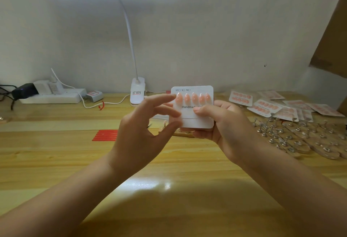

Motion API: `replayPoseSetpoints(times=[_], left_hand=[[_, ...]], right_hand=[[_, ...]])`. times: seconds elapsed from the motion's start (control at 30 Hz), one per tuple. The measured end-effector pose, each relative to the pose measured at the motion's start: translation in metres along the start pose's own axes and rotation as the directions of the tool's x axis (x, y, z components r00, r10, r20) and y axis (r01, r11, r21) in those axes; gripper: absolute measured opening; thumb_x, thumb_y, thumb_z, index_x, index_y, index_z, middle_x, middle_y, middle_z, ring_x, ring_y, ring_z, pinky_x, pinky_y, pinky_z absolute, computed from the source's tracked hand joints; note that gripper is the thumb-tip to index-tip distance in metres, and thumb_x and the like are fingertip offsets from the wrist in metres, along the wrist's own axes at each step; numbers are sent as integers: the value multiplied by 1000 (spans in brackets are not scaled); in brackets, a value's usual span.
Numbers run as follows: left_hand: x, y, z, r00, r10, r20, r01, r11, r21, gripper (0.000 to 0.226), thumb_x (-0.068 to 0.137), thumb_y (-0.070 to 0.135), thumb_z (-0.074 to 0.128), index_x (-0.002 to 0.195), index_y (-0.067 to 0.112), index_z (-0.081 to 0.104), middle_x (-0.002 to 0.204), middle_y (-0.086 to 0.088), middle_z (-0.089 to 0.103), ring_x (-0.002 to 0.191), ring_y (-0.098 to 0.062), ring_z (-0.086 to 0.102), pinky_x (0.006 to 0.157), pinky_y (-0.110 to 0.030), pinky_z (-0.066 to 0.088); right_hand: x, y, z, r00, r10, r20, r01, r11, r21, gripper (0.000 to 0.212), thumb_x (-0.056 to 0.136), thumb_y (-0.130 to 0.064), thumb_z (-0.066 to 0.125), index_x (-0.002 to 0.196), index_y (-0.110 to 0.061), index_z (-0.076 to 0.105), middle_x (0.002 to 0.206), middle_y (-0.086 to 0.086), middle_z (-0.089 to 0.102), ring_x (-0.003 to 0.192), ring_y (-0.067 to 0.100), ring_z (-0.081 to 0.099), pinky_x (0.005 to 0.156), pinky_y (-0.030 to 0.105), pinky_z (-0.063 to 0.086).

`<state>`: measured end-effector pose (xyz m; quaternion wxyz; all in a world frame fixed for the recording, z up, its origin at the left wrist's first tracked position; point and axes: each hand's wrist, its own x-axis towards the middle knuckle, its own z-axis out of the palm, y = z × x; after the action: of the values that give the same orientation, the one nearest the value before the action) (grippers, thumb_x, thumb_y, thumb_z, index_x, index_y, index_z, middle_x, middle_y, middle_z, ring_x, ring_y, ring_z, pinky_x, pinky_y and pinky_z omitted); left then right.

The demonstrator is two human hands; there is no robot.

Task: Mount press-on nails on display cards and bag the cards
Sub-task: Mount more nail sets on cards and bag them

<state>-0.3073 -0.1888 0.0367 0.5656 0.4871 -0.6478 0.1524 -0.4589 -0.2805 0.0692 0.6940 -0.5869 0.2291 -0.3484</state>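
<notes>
My right hand (223, 124) holds a white display card (195, 122) upright above the table, thumb pressed on its front and fingers behind it. Several peach press-on nails (193, 98) sit in a row across the card's upper half; the strip below the printed words is bare. My left hand (148, 124) is just left of the card with fingers spread and relaxed, its index fingertip touching the leftmost nail. Part of the printed text is hidden by my right thumb.
Bagged nail cards (266, 106) lie piled at the back right, with several metal nail stands (293, 135) in front. Red strips (105, 135) lie centre-left. A clip lamp (138, 94) and power strip (50, 95) stand along the wall. The wooden table (169, 171) spreads below my arms.
</notes>
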Motion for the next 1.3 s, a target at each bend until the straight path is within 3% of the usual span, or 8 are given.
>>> replayPoseSetpoints(times=[0.17,0.27,0.47,0.87,1.03,1.13,1.23,1.3], left_hand=[[0,1,1,1000,-2,5,2,1000,-22,52,78,7,76,122,12,47,103,-2,66,102,-22,66,91,-49,51],[1,3,0,1000,-3,-3,3,997,79,57,77,11,77,123,18,45,106,3,64,105,-17,63,95,-44,49],[2,6,0,999,-7,35,2,992,128,58,78,14,76,126,14,43,103,4,69,103,-26,66,91,-54,49],[2,7,-1,1000,12,19,-16,981,196,55,82,19,74,128,16,44,99,9,69,100,-20,67,90,-53,49],[2,6,-1,999,44,21,-48,976,212,49,83,24,73,126,20,48,101,12,67,99,-19,68,90,-54,49],[1,8,0,1000,9,5,-10,990,138,46,85,21,69,125,14,46,105,9,68,105,-14,66,91,-53,49],[1,8,1,998,-45,-46,47,998,47,45,85,6,66,124,9,45,113,4,65,111,-11,62,96,-42,49],[2,9,0,979,-192,-63,187,979,-85,47,84,9,67,125,14,46,113,7,65,109,-14,63,92,-34,51]], right_hand=[[0,-1,0,1000,-1,-12,1,1000,3,7,89,-5,61,94,-5,66,80,12,74,68,31,72,48,25,51],[-1,0,-1,1000,-11,-18,11,1000,-6,7,89,-6,61,94,-5,66,82,12,74,70,32,72,49,24,51],[0,2,0,1000,-26,-12,25,999,-44,7,89,-6,62,91,-8,68,75,4,74,67,23,72,51,24,52],[1,4,-1,1000,-3,-15,2,1000,-25,9,88,-6,63,95,-7,69,92,15,73,79,32,72,52,25,51],[1,3,-2,1000,19,-17,-19,1000,10,11,88,-6,63,97,-6,68,90,13,73,74,28,72,51,24,51],[2,3,-2,1000,23,-8,-23,999,31,14,88,-7,62,101,-4,66,89,14,73,73,30,73,50,25,51],[3,3,-3,1000,7,-4,-7,998,55,16,89,-9,61,104,-7,65,87,12,74,73,30,72,51,25,51],[5,4,-4,1000,-5,5,5,997,73,16,89,-9,60,104,-9,66,89,11,74,74,30,72,52,25,51]])
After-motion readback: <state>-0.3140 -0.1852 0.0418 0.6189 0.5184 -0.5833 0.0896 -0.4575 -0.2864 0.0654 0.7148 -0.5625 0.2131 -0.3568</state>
